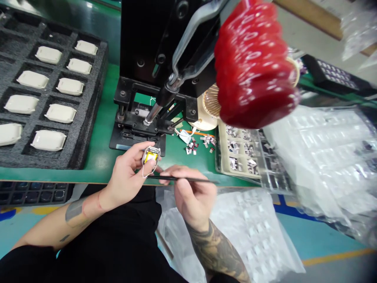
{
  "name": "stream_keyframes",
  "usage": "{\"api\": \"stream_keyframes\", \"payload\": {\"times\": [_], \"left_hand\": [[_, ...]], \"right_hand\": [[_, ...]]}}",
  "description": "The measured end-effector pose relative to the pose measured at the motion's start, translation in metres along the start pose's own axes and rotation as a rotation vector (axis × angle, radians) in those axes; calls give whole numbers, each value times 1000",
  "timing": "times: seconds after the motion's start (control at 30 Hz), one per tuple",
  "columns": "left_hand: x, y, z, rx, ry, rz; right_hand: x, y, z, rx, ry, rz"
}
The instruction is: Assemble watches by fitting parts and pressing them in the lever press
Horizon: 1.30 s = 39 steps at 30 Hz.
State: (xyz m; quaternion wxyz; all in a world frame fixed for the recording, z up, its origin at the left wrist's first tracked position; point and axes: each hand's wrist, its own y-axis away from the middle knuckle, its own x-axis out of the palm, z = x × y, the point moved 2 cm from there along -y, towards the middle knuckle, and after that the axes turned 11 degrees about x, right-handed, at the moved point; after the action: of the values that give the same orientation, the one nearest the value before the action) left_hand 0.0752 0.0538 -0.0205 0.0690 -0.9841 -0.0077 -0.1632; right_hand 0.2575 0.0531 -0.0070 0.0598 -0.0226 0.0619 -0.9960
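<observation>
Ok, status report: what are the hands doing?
Left hand gripping small silver-framed yellow device; right hand holding thin black tool. Blurred red ribbed object overhead.

The head-worn camera looks forward and down from above the person's lap, close over the bare left hand, bare right hand and green workbench. A blurred, glossy red ribbed object sits very near the lens, beside a black metal press.

A black foam tray of white rounded cases sits on a green mat beside a black press, with clear plastic trays at right.
</observation>
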Motion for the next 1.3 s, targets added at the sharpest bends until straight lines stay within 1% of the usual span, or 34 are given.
{"api": "stream_keyframes", "payload": {"times": [0.07, 0.1, 0.17, 0.2, 0.27, 0.37, 0.43, 0.5, 0.53, 0.57, 0.6, 0.63, 0.7, 0.73, 0.77, 0.8, 0.83, 0.87, 0.9, 0.93, 0.97, 1.0, 1.03, 1.1, 1.17, 1.2, 1.23, 1.27, 1.3], "left_hand": [[1, -1, 0, -2, 34, -37], [1, -1, 0, 0, 42, -57], [1, -2, 0, 6, 43, -86], [2, -2, 0, 9, 41, -92], [1, -1, -1, 15, 43, -84], [-1, -1, -3, 33, 85, -51], [-4, -1, -4, 18, 113, -62], [-7, -3, -4, -19, 103, -101], [-8, -4, -4, -35, 85, -115], [-9, -5, -4, -43, 63, -121], [-9, -5, -4, -46, 42, -116], [-9, -6, -4, -45, 21, -105], [-9, -5, -4, -36, -13, -79], [-9, -4, -4, -30, -26, -67], [-9, -3, -3, -23, -38, -57], [-9, -2, -3, -17, -48, -47], [-10, -1, -2, -11, -57, -40], [-10, -1, -2, -9, -65, -33], [-10, 0, -1, -11, -71, -27], [-11, 0, -1, -14, -77, -22], [-11, 0, 0, -19, -83, -19], [-11, 0, 0, -23, -91, -16], [-11, 0, 0, -24, -101, -13], [-11, 0, -1, -23, -129, -4], [-11, 0, -2, -21, -156, 18], [-10, 0, -2, -19, -167, 30], [-10, 0, -3, -16, -178, 40], [-9, 0, -3, -11, -190, 46], [-9, 0, -4, -7, -202, 50]], "right_hand": [[-7, 4, 5, -169, 95, -102], [-11, 4, 5, -206, 108, -175], [-17, 1, -1, -174, 73, -284], [-18, -2, -5, -140, 43, -308], [-17, -8, -14, -79, -1, -293], [-10, -14, -23, 45, -50, -220], [-7, -16, -20, 117, -117, -148], [-13, -18, -10, 128, -188, -82], [-22, -19, -1, 114, -205, -61], [-35, -20, 8, 89, -207, -52], [-53, -22, 20, 47, -195, -52], [-74, -24, 31, -5, -170, -57], [-124, -30, 53, -125, -80, -123], [-151, -35, 61, -166, -3, -211], [-176, -40, 66, -214, 91, -385], [-199, -43, 70, -280, 202, -621], [-215, -46, 72, -358, 297, -836], [-225, -47, 71, -412, 376, -1001], [-228, -47, 67, -445, 439, -1098], [-226, -45, 62, -457, 491, -1123], [-218, -42, 56, -450, 547, -1087], [-207, -38, 49, -444, 625, -1008], [-193, -31, 42, -452, 728, -901], [-163, -18, 27, -496, 1003, -611], [-139, -7, 14, -512, 1297, -316], [-132, -3, 9, -503, 1419, -203], [-128, 0, 5, -484, 1509, -121], [-128, 0, 3, -455, 1562, -66], [-130, -1, 4, -422, 1576, -42]]}}
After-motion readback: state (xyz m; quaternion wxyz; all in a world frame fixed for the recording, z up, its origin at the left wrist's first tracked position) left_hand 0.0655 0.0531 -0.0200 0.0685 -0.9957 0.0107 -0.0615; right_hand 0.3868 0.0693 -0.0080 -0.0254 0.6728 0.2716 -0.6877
